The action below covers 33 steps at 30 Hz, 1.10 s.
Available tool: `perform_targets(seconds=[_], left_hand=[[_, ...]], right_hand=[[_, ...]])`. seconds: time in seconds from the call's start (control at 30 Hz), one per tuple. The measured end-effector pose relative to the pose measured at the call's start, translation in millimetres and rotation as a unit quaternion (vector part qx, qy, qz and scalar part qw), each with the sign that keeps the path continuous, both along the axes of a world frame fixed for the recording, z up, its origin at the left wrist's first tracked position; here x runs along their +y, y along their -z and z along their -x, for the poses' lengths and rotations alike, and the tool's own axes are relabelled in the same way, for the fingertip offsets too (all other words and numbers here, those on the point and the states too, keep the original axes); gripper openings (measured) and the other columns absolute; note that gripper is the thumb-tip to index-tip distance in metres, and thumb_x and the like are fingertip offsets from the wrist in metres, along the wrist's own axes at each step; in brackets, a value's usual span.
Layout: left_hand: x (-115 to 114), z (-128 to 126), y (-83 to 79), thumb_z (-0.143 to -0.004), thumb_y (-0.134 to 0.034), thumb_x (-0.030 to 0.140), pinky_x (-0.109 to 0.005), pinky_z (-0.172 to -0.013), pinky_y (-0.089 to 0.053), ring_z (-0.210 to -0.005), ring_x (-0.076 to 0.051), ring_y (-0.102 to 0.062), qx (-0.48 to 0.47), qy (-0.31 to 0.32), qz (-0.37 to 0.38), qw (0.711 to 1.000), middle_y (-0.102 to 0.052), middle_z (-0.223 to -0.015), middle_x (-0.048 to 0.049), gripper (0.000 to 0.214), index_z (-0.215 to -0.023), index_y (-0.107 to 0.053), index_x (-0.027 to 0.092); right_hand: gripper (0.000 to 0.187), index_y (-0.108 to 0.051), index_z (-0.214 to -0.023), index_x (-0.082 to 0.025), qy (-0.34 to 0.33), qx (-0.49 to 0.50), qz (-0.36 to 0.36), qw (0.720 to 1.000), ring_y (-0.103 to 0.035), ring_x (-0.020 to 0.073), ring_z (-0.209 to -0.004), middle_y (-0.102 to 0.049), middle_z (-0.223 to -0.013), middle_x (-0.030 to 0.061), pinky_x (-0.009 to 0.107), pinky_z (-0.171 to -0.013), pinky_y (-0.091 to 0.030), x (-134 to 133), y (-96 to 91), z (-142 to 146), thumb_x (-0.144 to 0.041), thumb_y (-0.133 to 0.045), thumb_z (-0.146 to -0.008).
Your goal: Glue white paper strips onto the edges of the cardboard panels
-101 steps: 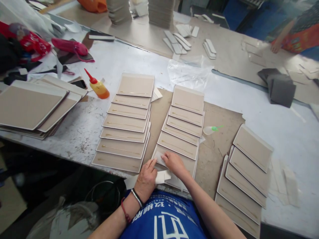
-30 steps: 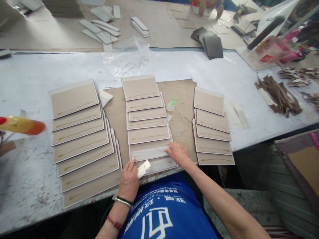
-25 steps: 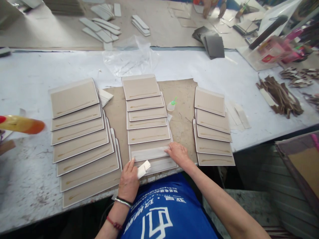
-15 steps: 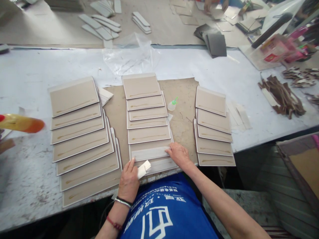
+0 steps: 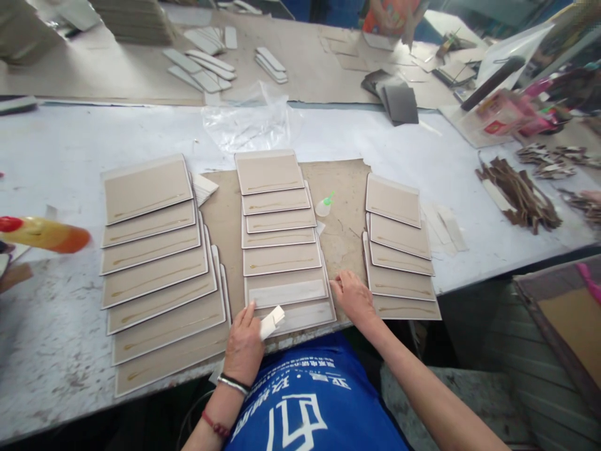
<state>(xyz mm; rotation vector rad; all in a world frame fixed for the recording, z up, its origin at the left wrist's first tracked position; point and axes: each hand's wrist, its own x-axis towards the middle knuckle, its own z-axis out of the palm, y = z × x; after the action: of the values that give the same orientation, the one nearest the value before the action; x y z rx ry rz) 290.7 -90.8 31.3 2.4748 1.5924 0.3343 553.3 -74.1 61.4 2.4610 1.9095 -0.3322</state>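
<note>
So we've got a pale strip (image 5: 287, 293) lying flat across the second-nearest board (image 5: 251, 280) of the middle column (image 5: 269, 172). There's another strip, paler at the edges, on the nearest board below it; the five boards farther up carry thin amber lines instead.

Left hand (image 5: 244, 338) is at the left end of that strip, a fingertip right by its corner, and we see the hand gripping a small folded bundle (image 5: 272, 322) of white strips that pokes out toward the right. Right hand (image 5: 354, 297) sits just beside the column's right edge, fingers curled together and off the strip — we can't tell if anything is pinched in there.

On our left we've got a column of seven boards (image 5: 145, 191), with a stack of white strips (image 5: 204, 188) sticking out by its top, and on the right a column of five (image 5: 393, 199). A small green-tipped bottle (image 5: 325, 205) lies on the brown sheet (image 5: 345, 181) between the columns. Way left there's a red-capped bottle (image 5: 49, 235) of amber stuff.

Farther out — a clear bag (image 5: 248, 125), some dark sheets (image 5: 400, 103), brown scraps (image 5: 521, 194), and a co-worker in orange (image 5: 387, 15) across the table (image 5: 51, 150).
</note>
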Motion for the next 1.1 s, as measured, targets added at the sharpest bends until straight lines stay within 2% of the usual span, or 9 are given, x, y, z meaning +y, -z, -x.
perform_targets(seconds=[0.1,0.2,0.3,0.37,0.43,0.5,0.63,0.9,1.1], left_hand=[[-1.1,-0.3,0.5,-0.066,-0.041,-0.007,-0.039,-0.088,-0.047,-0.104,-0.028,-0.052,-0.009,-0.005,0.003,1.000,-0.060,-0.109,-0.0226,0.025,-0.063,-0.059,0.011],[-1.9,-1.2,0.2,-0.069,-0.042,-0.005,-0.039,-0.089,-0.047,-0.104,-0.028,-0.052,-0.008,-0.011,0.002,1.000,-0.060,-0.111,-0.0222,0.025,-0.063,-0.060,0.011],[-2.6,-2.0,1.5,-0.071,-0.041,-0.004,-0.039,-0.088,-0.047,-0.102,-0.027,-0.053,-0.001,-0.019,0.003,1.000,-0.060,-0.111,-0.0205,0.025,-0.064,-0.061,0.011],[-3.1,-2.4,2.9,-0.071,-0.041,-0.004,-0.040,-0.087,-0.047,-0.102,-0.027,-0.053,0.002,-0.024,0.005,1.000,-0.061,-0.111,-0.0199,0.025,-0.066,-0.061,0.011],[-3.7,-2.7,4.1,-0.071,-0.041,-0.004,-0.041,-0.086,-0.047,-0.103,-0.028,-0.054,0.001,-0.030,0.008,1.000,-0.061,-0.112,-0.0197,0.025,-0.066,-0.062,0.011],[-4.0,-2.8,4.6,-0.071,-0.041,-0.004,-0.042,-0.085,-0.047,-0.103,-0.028,-0.053,0.001,-0.034,0.013,0.999,-0.060,-0.113,-0.0198,0.026,-0.066,-0.062,0.011],[-4.5,-3.0,4.7,-0.070,-0.039,-0.005,-0.042,-0.086,-0.046,-0.105,-0.028,-0.053,-0.004,-0.036,0.027,0.999,-0.060,-0.113,-0.0206,0.027,-0.066,-0.061,0.010],[-3.0,-0.8,4.6,-0.068,-0.041,-0.005,-0.042,-0.085,-0.047,-0.103,-0.027,-0.054,0.016,-0.025,0.021,0.999,-0.060,-0.113,-0.0176,0.027,-0.065,-0.062,0.012],[-3.5,-0.1,0.1,-0.069,-0.041,-0.005,-0.044,-0.086,-0.045,-0.105,-0.028,-0.054,-0.019,-0.037,0.050,0.998,-0.059,-0.116,-0.0194,0.027,-0.066,-0.062,0.012]], right_hand=[[0.020,-0.059,-0.099,-0.015,-0.091,0.009,-0.071,0.993,-0.054,0.0223,-0.096,-0.063,-0.098,0.0108,0.031,-0.082,-0.042,-14.7,5.1,8.5,-0.022,-0.044,-0.088],[0.034,-0.053,-0.118,-0.010,-0.203,0.028,-0.124,0.971,-0.048,0.0234,-0.113,-0.057,-0.118,0.0137,0.034,-0.094,-0.039,-28.1,13.3,29.3,-0.017,-0.038,-0.088],[0.040,-0.047,-0.125,-0.008,-0.302,0.035,-0.128,0.944,-0.038,0.0241,-0.125,-0.048,-0.131,0.0141,0.038,-0.102,-0.033,-38.5,24.4,48.4,-0.018,-0.039,-0.087],[0.044,-0.044,-0.128,-0.008,-0.336,0.032,-0.117,0.934,-0.035,0.0239,-0.127,-0.044,-0.135,0.0134,0.039,-0.104,-0.030,-43.5,33.0,52.9,-0.023,-0.041,-0.087],[0.046,-0.042,-0.130,-0.009,-0.334,0.019,-0.109,0.936,-0.033,0.0235,-0.128,-0.042,-0.136,0.0132,0.040,-0.106,-0.029,-47.0,41.0,49.0,-0.026,-0.042,-0.087],[0.048,-0.039,-0.132,-0.008,-0.299,-0.003,-0.110,0.948,-0.030,0.0236,-0.130,-0.040,-0.137,0.0145,0.041,-0.106,-0.027,-49.4,46.2,39.2,-0.027,-0.042,-0.088],[0.049,-0.036,-0.133,-0.005,-0.229,-0.045,-0.120,0.965,-0.022,0.0243,-0.133,-0.037,-0.138,0.0170,0.044,-0.107,-0.023,-52.4,45.7,21.7,-0.026,-0.039,-0.089],[0.049,-0.038,-0.133,-0.007,-0.241,-0.020,-0.116,0.963,-0.025,0.0233,-0.132,-0.037,-0.139,0.0160,0.043,-0.108,-0.022,-59.9,44.8,32.3,-0.025,-0.043,-0.088],[0.049,-0.035,-0.134,-0.008,-0.241,-0.005,-0.091,0.966,-0.024,0.0237,-0.132,-0.035,-0.139,0.0159,0.046,-0.107,-0.024,-60.2,47.8,31.9,-0.026,-0.041,-0.088]])
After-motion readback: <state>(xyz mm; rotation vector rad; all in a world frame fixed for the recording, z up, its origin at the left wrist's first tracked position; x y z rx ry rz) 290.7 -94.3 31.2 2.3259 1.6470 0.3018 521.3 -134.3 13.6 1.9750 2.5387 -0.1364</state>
